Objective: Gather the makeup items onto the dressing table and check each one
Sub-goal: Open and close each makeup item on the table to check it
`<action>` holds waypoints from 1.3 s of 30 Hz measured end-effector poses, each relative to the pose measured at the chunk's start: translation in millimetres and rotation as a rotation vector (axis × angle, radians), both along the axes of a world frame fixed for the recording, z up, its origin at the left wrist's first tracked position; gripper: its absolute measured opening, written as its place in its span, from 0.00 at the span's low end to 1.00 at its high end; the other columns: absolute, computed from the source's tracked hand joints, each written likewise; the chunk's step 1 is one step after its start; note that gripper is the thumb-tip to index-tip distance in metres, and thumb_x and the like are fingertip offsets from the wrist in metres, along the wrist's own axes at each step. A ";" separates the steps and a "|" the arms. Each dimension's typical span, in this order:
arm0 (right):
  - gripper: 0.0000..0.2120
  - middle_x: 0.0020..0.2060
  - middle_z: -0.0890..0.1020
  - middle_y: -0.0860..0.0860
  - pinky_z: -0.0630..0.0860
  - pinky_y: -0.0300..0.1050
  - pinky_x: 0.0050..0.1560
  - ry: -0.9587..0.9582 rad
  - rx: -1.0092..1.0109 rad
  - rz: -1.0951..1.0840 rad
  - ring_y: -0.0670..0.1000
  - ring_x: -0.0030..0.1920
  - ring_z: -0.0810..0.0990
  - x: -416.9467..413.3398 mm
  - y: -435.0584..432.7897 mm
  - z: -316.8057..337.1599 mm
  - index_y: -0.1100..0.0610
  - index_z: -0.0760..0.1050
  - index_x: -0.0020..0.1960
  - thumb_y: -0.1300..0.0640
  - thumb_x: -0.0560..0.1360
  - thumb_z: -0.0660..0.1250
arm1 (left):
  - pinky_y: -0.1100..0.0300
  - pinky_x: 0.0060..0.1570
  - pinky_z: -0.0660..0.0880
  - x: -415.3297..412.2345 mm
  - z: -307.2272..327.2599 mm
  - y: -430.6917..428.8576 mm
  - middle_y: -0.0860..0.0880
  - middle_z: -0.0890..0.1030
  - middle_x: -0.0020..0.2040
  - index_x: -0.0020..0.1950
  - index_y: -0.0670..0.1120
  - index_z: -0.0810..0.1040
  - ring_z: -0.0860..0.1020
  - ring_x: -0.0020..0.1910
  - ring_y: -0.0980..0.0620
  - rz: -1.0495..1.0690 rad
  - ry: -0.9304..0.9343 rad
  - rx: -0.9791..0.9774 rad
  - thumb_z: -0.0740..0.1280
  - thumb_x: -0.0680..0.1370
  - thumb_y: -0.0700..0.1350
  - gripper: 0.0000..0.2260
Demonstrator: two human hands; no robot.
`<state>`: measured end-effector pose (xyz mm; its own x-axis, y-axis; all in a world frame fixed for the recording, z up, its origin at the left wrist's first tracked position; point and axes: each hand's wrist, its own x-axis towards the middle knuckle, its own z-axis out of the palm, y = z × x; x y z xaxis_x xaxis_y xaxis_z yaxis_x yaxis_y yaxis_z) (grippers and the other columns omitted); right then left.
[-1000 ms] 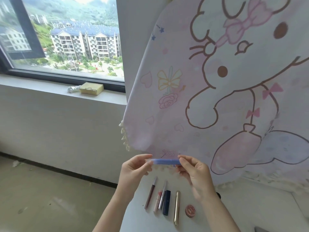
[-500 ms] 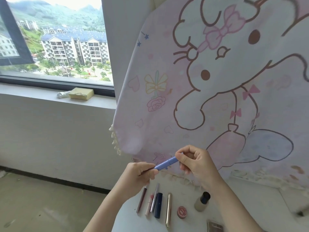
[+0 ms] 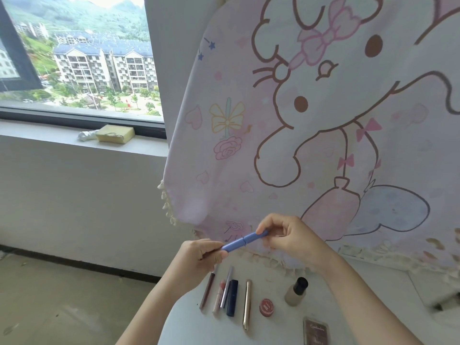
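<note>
A slim blue makeup stick (image 3: pixel 242 241) is held in the air above the white dressing table (image 3: pixel 336 319), tilted up to the right. My left hand (image 3: pixel 199 255) pinches its lower left end and my right hand (image 3: pixel 286 236) pinches its upper right end. Below on the table lie a brown liner (image 3: pixel 207 290), a pink tube (image 3: pixel 219 296), a silver pen (image 3: pixel 226 287), a dark blue lipstick (image 3: pixel 232 297), a gold tube (image 3: pixel 247 303), a red round pot (image 3: pixel 266 307), a foundation bottle (image 3: pixel 296 291) standing upright and a brown palette (image 3: pixel 316 332).
A pink cartoon cloth (image 3: pixel 323 120) hangs behind the table, its fringe touching the tabletop. A windowsill at left holds a yellow sponge (image 3: pixel 115 133). Bare concrete floor (image 3: pixel 62 302) lies left of the table. A dark object (image 3: pixel 445 301) is blurred at the right edge.
The blue stick has tilted from level to slanted, its right end up. The view has shifted, bringing the foundation bottle and palette into sight.
</note>
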<state>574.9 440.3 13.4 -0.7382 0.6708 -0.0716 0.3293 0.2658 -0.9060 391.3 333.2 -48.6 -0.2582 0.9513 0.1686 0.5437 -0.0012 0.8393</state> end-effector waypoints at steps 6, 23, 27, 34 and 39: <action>0.14 0.23 0.75 0.46 0.70 0.36 0.30 -0.043 0.051 -0.087 0.41 0.22 0.71 -4.1 -0.6 -6.2 0.53 0.73 0.34 0.50 0.76 0.62 | 0.64 0.35 0.67 4.9 1.2 1.8 0.51 0.72 0.32 0.46 0.44 0.82 0.69 0.32 0.57 -0.012 0.037 0.016 0.67 0.76 0.39 0.05; 0.09 0.42 0.81 0.47 0.75 0.33 0.42 -0.043 -0.147 0.058 0.44 0.39 0.80 -19.0 2.9 -23.5 0.44 0.73 0.51 0.57 0.75 0.66 | 0.61 0.36 0.67 -16.0 -6.8 -7.5 0.45 0.72 0.35 0.46 0.36 0.80 0.67 0.30 0.57 0.039 0.063 -0.076 0.66 0.76 0.38 0.06; 0.06 0.24 0.76 0.46 0.69 0.33 0.28 -0.023 -0.103 -0.076 0.43 0.23 0.70 -26.7 2.2 -28.8 0.56 0.78 0.42 0.60 0.76 0.64 | 0.62 0.36 0.67 -17.7 -10.2 -8.3 0.45 0.72 0.35 0.46 0.36 0.80 0.68 0.31 0.57 0.030 0.056 -0.090 0.67 0.76 0.39 0.06; 0.10 0.40 0.80 0.55 0.75 0.43 0.45 0.050 -0.150 -0.134 0.51 0.40 0.77 -29.7 2.0 -34.7 0.50 0.77 0.43 0.65 0.74 0.65 | 0.73 0.32 0.69 -22.9 -16.8 -13.5 0.55 0.73 0.30 0.46 0.37 0.82 0.72 0.27 0.60 0.074 -0.043 -0.114 0.67 0.75 0.37 0.05; 0.11 0.37 0.79 0.49 0.72 0.33 0.35 0.039 -0.149 -0.119 0.44 0.33 0.75 -34.2 3.1 -41.3 0.49 0.76 0.42 0.65 0.74 0.65 | 0.73 0.32 0.68 -27.8 -22.6 -18.1 0.51 0.73 0.32 0.46 0.38 0.81 0.72 0.27 0.61 0.087 -0.043 -0.156 0.67 0.75 0.38 0.05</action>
<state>540.7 443.4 -27.9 -0.6585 0.7375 -0.1499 0.3144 0.0886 -0.9452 363.5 315.1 -71.2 -0.3445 0.9388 0.0077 0.4994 0.1763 0.8482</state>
